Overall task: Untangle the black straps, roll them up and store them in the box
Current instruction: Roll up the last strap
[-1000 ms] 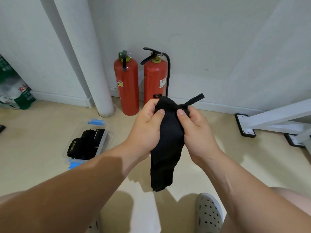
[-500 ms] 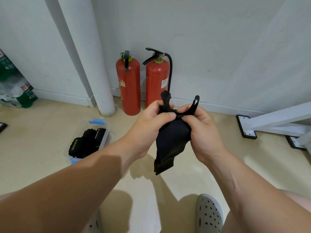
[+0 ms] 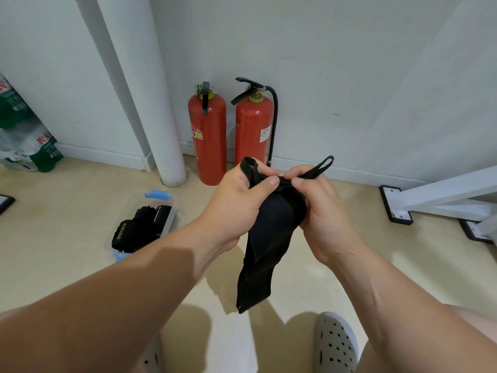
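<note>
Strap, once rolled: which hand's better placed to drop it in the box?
Left, probably. The box sits on the floor to the left of the left hand; the right hand would have to cross over. Both grip the strap now.

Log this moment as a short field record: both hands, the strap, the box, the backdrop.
left hand: grips the black strap near its top
right hand: pinches the same strap's top
strap state: held in the air, lower end hanging free, a loop sticking out by each hand
box: open, left of the left forearm, rolled straps inside
backdrop: two red fire extinguishers
</note>
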